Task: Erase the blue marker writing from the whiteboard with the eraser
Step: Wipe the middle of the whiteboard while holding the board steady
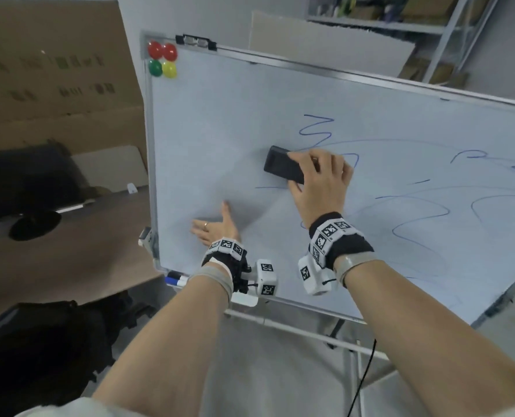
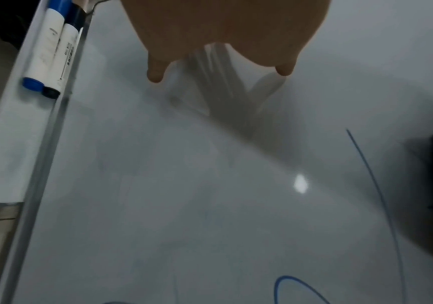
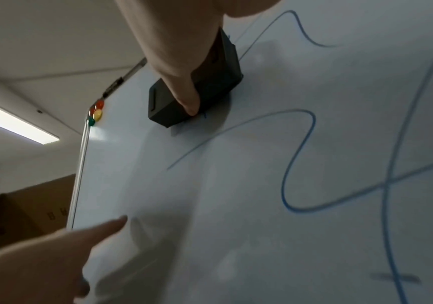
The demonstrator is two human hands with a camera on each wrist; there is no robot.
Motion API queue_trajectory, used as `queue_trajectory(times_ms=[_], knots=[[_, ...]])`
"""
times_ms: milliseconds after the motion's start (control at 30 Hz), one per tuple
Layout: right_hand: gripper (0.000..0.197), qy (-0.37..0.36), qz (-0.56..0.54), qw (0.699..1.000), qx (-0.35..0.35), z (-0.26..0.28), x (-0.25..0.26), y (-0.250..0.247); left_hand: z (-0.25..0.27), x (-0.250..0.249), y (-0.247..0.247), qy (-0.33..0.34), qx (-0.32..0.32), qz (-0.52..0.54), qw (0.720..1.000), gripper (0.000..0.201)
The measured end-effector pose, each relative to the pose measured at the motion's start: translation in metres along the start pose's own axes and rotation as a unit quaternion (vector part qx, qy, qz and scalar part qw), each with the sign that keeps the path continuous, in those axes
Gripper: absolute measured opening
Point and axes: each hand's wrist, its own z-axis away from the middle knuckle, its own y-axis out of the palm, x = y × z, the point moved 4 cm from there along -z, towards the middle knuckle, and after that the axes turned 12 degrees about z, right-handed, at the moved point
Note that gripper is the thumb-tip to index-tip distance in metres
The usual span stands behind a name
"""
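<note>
A white whiteboard (image 1: 220, 121) on a stand tilts across the head view. Blue marker writing (image 1: 316, 129) loops over its middle and right side; the left part shows no writing. My right hand (image 1: 319, 176) grips a black eraser (image 1: 281, 164) and presses it flat on the board just below a blue squiggle. In the right wrist view the eraser (image 3: 210, 86) sits under my thumb, with blue lines (image 3: 298, 156) below and right of it. My left hand (image 1: 217, 227) lies flat with spread fingers on the board's lower left. In the left wrist view the left hand (image 2: 223, 37) shows as a flat palm.
Red, green and yellow magnets (image 1: 162, 63) cluster at the board's top left corner. Two markers (image 2: 51, 55) lie in the tray (image 2: 10, 144) along the bottom edge. Cardboard boxes (image 1: 54, 70) and a dark bag (image 1: 39, 350) stand to the left, metal shelving (image 1: 415, 22) behind.
</note>
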Motion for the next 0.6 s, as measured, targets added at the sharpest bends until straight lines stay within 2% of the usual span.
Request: queue_trajectory(times_ms=[67,200,233,300,433,500,533,600], knots=[[0.051,-0.025,0.006,0.999,0.036,0.015,0.009,0.012,-0.003,0.001,-0.001,-0.004,-0.003,0.009,1.0,0.105],[0.054,-0.132,0.021,0.985,0.106,0.067,0.028,0.04,-0.016,0.0,-0.007,-0.003,0.004,0.009,1.0,0.107],[0.054,-0.131,0.026,0.984,0.116,0.069,0.029,0.042,-0.021,0.0,-0.008,-0.001,0.006,0.008,1.0,0.107],[0.053,-0.09,0.028,0.991,0.098,0.055,0.028,0.037,-0.03,-0.002,-0.009,-0.001,0.01,0.006,1.0,0.108],[0.049,0.009,0.027,1.0,0.0,0.004,0.029,0.022,-0.039,-0.013,-0.007,-0.003,0.015,0.013,1.0,0.11],[0.05,0.026,0.018,0.999,-0.001,0.001,0.036,0.024,-0.041,-0.014,-0.005,-0.009,0.015,0.02,1.0,0.113],[0.051,0.002,0.014,1.0,0.016,0.007,0.043,0.028,-0.041,-0.015,-0.004,-0.009,0.016,0.026,0.999,0.115],[0.053,-0.092,0.017,0.994,0.058,0.027,0.058,0.044,-0.043,-0.017,-0.004,-0.006,0.01,0.037,0.999,0.12]])
